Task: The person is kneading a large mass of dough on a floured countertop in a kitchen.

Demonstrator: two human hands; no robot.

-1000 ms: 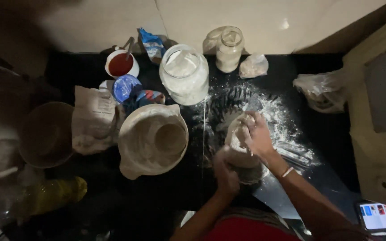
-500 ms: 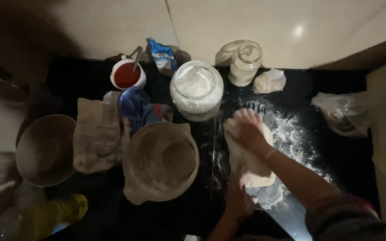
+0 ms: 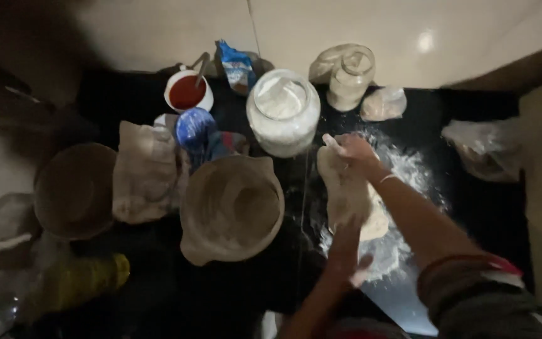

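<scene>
Both hands on dough [image 3: 349, 194] on floured dark worktop [image 3: 472, 213], right hand [image 3: 354, 150] flat on far end, left hand [image 3: 346, 242] pressing near end, bowl [image 3: 230, 210] just left, flour jar [image 3: 283, 112] far side.

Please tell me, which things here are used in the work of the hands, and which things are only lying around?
In use:
right hand
left hand
dough
scattered flour

Lying around:
big bowl
flour jar
small jar
red cup
cloth sack
round pan
plastic bag
</scene>
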